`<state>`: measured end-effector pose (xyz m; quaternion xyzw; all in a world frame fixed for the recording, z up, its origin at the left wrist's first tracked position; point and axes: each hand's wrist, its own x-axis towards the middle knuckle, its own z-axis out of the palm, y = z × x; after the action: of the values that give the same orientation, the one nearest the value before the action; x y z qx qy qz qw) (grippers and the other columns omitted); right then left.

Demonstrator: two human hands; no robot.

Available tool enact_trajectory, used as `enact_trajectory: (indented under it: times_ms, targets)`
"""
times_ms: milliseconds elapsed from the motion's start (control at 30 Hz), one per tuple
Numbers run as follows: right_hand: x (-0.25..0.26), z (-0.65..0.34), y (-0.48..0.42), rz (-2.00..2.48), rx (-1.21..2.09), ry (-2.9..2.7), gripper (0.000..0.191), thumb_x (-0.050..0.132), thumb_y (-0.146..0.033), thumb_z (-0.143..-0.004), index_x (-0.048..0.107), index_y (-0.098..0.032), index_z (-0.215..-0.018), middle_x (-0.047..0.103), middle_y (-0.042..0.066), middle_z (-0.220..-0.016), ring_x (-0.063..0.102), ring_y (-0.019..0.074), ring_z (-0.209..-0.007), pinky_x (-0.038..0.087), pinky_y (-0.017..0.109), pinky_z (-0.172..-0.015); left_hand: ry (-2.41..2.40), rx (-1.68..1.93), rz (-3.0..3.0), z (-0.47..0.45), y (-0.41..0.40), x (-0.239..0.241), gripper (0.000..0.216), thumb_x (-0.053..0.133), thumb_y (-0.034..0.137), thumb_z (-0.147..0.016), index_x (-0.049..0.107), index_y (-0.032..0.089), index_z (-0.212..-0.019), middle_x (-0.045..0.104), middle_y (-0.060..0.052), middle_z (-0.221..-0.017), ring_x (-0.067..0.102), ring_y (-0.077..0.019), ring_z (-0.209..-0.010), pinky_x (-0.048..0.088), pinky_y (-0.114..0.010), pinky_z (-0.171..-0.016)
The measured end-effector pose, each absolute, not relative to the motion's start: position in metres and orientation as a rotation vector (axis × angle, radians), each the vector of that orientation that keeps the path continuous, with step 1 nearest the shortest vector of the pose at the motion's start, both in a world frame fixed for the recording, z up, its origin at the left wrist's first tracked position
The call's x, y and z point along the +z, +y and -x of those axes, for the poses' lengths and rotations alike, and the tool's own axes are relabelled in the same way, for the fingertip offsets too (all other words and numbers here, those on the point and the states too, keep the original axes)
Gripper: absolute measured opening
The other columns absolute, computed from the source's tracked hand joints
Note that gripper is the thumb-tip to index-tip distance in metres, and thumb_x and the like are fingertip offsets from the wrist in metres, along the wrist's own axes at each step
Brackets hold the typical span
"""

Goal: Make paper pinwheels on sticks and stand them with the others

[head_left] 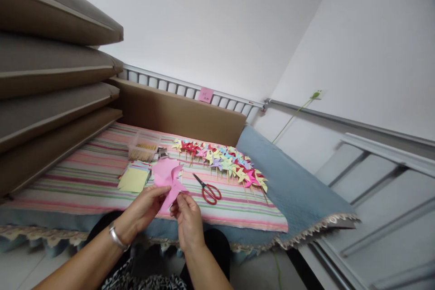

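A pink paper pinwheel (pixel 167 171), its blades folded toward the middle, is held up in front of me over the near edge of the striped cloth. My left hand (pixel 147 206) pinches it from the left, thumb on the paper near its centre. On the lower right side, my right hand (pixel 187 215) grips the same paper between thumb and curled fingers. Whether a pin or stick is in the right fingers is hidden. Red-handled scissors (pixel 210 192) lie just right of the pinwheel, blades toward the upper left. A stack of coloured paper squares (pixel 134 178), yellow on top, is left of it.
A clear plastic box (pixel 144 145) of thin sticks stands behind the paper stack. Several finished pinwheels on sticks (pixel 234 167) lie in rows at the right. Thick cushions (pixel 57 59) are piled at the left. A pink note (pixel 205 95) hangs on the back rail.
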<state>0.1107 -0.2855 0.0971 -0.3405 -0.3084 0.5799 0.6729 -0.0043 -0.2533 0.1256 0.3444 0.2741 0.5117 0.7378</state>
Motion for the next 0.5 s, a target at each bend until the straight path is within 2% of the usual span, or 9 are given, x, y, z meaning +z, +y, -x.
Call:
enact_trajectory:
  times_ms: [167, 333, 500]
  targets:
    - [0.0916, -0.1069, -0.2836, 0.696, 1.345, -0.615, 0.029, 0.078, -0.038, -0.065, 0.065, -0.016, -0.078, 0.058, -0.004, -0.059, 0.050, 0.0075, -0.051, 0.039, 0.019, -0.050, 0.624, 1.161, -0.674, 0.0021, -0.2530, 0.1227, 0.014, 0.079, 0.019, -0.059, 0.067, 0.012, -0.057, 0.066, -0.001, -0.056, 0.053, -0.0117, -0.052, 0.038, -0.026, -0.057]
    - [0.0922, -0.1049, -0.2852, 0.679, 1.335, -0.602, 0.028, 0.077, -0.040, -0.065, 0.063, -0.017, -0.072, 0.055, -0.004, -0.057, 0.048, 0.0083, -0.051, 0.037, 0.020, -0.050, 0.588, 1.084, -0.723, 0.0004, -0.2539, 0.1217, 0.016, 0.076, 0.024, -0.064, 0.069, 0.010, -0.063, 0.066, -0.004, -0.057, 0.051, -0.0128, -0.049, 0.037, -0.027, -0.053]
    - [0.0903, -0.1051, -0.2845, 0.678, 1.319, -0.601, 0.026, 0.079, -0.037, -0.064, 0.065, -0.017, -0.074, 0.056, -0.004, -0.059, 0.049, 0.0083, -0.052, 0.038, 0.020, -0.051, 0.584, 1.106, -0.749, -0.0009, -0.2550, 0.1221, 0.017, 0.076, 0.024, -0.064, 0.067, 0.011, -0.058, 0.065, -0.003, -0.054, 0.051, -0.0127, -0.049, 0.037, -0.027, -0.054]
